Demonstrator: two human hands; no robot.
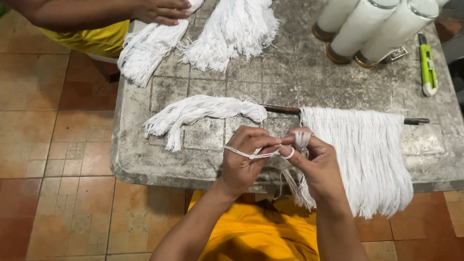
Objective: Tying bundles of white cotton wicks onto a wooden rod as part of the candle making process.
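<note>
Two hands meet over the near edge of a grey, stained table (145, 164). The left hand (244, 157) is closed on a thin white cord (251, 154), pinching it between thumb and fingers and drawing it taut toward the right. The right hand (314, 164) grips a small bundle (302, 140) of white yarn, with the cord looped round one fingertip; the bundle's loose ends hang down below the hand, past the table edge.

Just behind the right hand, a fringe (367, 154) of white yarn hangs from a dark rod (285, 109) lying across the table and drapes over the near edge. Left of it, touching the rod's end, lies a loose skein (198, 111). Farther back are two more yarn bunches (193, 38), and another person's hand (162, 10) rests on the left one. At the far right stand three white cones (372, 29), with a green cutter (427, 70) beside them. Orange cloth covers the person's lap under the arms.
</note>
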